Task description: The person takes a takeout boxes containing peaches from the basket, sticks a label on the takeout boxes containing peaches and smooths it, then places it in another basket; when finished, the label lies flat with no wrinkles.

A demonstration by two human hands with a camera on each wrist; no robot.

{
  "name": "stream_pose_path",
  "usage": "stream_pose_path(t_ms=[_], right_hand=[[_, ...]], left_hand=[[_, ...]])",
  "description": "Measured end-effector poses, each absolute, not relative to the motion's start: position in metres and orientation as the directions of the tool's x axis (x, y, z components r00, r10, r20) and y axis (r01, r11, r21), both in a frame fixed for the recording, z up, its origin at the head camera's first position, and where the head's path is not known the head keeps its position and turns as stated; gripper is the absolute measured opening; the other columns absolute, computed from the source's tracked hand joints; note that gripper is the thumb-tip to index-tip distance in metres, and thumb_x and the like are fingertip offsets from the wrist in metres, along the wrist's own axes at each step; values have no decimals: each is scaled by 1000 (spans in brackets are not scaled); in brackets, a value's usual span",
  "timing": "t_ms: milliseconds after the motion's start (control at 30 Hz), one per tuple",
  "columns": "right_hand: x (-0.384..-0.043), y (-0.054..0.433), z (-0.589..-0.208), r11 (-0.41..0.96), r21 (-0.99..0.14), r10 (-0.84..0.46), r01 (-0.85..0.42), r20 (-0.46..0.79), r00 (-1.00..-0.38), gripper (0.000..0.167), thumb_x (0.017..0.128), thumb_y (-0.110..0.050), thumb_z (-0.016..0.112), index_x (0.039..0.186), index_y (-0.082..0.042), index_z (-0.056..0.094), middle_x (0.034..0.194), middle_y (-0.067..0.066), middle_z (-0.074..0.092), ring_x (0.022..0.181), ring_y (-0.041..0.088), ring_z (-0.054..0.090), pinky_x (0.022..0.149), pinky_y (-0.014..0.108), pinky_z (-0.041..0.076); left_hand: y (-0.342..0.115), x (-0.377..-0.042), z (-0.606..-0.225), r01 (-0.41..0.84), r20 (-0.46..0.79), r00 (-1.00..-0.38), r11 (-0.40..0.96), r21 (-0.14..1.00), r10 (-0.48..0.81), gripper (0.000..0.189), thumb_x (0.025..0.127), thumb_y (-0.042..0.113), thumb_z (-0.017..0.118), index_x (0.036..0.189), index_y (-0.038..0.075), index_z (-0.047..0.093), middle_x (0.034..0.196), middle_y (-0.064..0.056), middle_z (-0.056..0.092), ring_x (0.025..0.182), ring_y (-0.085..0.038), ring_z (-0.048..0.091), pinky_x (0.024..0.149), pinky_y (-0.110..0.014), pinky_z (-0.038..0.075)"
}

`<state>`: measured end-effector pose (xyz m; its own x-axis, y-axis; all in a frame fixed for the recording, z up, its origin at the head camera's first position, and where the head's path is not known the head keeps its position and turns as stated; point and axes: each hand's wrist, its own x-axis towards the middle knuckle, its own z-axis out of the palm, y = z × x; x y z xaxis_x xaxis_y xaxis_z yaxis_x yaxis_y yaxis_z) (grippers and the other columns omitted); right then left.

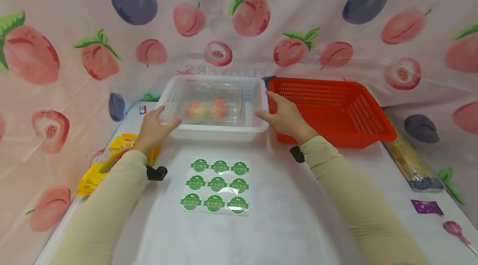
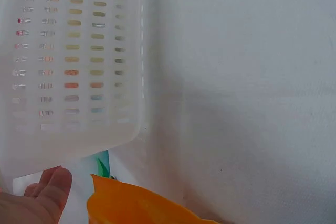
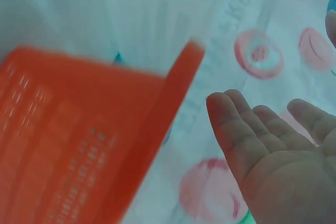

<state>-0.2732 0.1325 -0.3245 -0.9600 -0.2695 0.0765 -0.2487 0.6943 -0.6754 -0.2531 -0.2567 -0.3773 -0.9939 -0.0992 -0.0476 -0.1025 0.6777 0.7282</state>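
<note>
the left hand (image 1: 153, 130) and right hand (image 1: 285, 115) are unclenched and grasp nothing, fingers spread at the left and right ends of a white basket (image 1: 214, 128); contact with its rim i cannot tell. its right rim stands just beside a red basket (image 1: 336, 119), its far edge near the fruit-printed cloth (image 1: 213, 20); white tabletop (image 1: 291, 207) spreads on the near side, between two beige sleeves (image 1: 112, 198). the white basket lies between the hands, two red-and-yellow fruits (image 1: 196, 109) showing through one clear plastic box (image 1: 224, 90). nearer lie nine green labels (image 1: 215, 184); near right, one purple packet (image 1: 427, 207) and one lollipop (image 1: 453, 228).
</note>
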Motion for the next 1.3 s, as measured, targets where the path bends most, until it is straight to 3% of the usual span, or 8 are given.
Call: stream_pose_path(t_ms=[267, 500, 733, 1300], right_hand=[[-291, 96, -331, 622, -734, -328, -272, 71, -942, 80, 93, -44, 69, 158, -15, 32, 159, 10, 34, 130, 35, 50, 96, 49, 51], [-304, 73, -334, 629, -715, -375, -305, 64, -925, 79, 95, -43, 67, 157, -10, 31, 158, 12, 34, 130, 38, 49, 104, 50, 44], [-319, 58, -347, 649, -711, -338, -270, 49, -940, 76, 97, -38, 65, 156, -5, 32, 159, 14, 34, 144, 32, 32, 116, 48, 28], [-335, 47, -362, 651, -758, -250, -38, -167, -954, 75, 98, -42, 64, 159, -18, 28, 162, 9, 28, 146, 31, 28, 116, 52, 27]], left_hand=[[-256, -253, -382, -128, -51, -989, 642, 756, -136, 101, 89, 63, 63, 161, 9, 16, 162, -25, 15, 146, -46, 18, 113, -65, 20], [-256, -251, -380, -175, -96, -982, 617, 767, -160, 98, 91, 60, 64, 162, 15, 14, 163, -21, 16, 146, -46, 20, 111, -68, 21], [-256, -252, -380, -190, -115, -980, 595, 781, -161, 97, 91, 60, 63, 162, 18, 12, 164, -20, 17, 144, -46, 22, 110, -69, 22], [-254, -250, -380, -237, -153, -969, 575, 783, -191, 101, 88, 67, 62, 163, 24, 11, 165, -16, 13, 146, -44, 19, 110, -71, 20]])
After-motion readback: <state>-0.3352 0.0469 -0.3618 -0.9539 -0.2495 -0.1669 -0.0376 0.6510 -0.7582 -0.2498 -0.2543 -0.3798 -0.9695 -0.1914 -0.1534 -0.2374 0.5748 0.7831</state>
